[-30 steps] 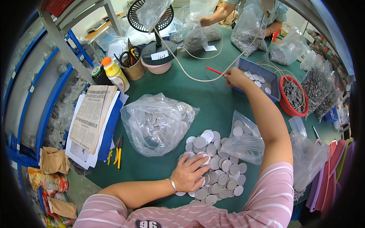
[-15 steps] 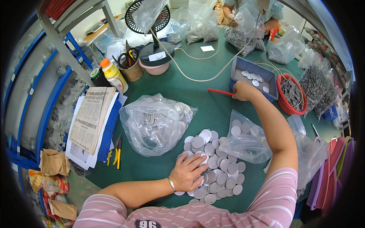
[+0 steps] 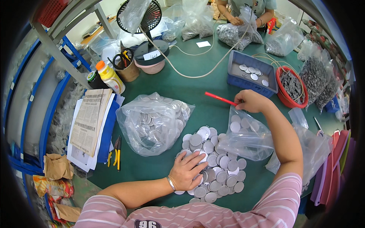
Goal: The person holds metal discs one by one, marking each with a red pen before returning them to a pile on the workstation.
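My left hand lies flat with fingers apart on a pile of round silver-grey discs in front of me. In my right hand, the fingers are closed round one end of a slim red pen-shaped stick, which points left above the table. Just below that hand, a clear plastic bag with several discs inside lies against the far right side of the pile. A larger clear bag full of similar discs sits left of the pile.
Beyond my right hand stand a blue-grey bin with several discs and a red bowl of small dark parts. Pliers and newspapers lie at left. A fan with a looping cord stands farther back. Across the table, another person's hands handle a bag.
My right hand has come back from the blue-grey bin toward me, carrying the red stick, which now slants down to the right. My left hand has stayed on the discs.
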Available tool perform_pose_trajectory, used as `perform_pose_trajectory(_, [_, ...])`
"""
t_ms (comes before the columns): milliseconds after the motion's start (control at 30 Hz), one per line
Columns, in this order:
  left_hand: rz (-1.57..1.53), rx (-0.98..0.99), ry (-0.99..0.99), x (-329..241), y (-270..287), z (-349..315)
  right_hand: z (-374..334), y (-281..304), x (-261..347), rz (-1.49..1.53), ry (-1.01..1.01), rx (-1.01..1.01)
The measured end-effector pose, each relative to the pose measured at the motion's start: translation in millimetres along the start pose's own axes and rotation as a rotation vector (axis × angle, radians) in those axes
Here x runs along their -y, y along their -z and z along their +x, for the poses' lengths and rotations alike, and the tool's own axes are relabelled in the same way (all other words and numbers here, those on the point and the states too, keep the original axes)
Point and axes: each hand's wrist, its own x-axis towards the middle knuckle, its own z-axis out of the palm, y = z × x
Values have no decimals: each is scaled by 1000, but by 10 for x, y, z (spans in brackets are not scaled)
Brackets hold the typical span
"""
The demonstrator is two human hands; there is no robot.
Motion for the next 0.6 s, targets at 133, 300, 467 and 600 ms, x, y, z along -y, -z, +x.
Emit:
perform_pose_trajectory(133, [2,6,7,-6,9,9,-124,-37,-11,84,2,-126])
perform_pose_trajectory(300, [-9,16,10,-7,18,-14,-247,-26,-8,287,-120,-87])
perform_pose_trajectory(467, [-3,-6,-3,-4,-1,-31,-495,-152,-75,751,-90,-337])
perform_pose_trajectory(600, [-8,-26,-7,-14,5,-43,-899,-163,55,659,-40,-632])
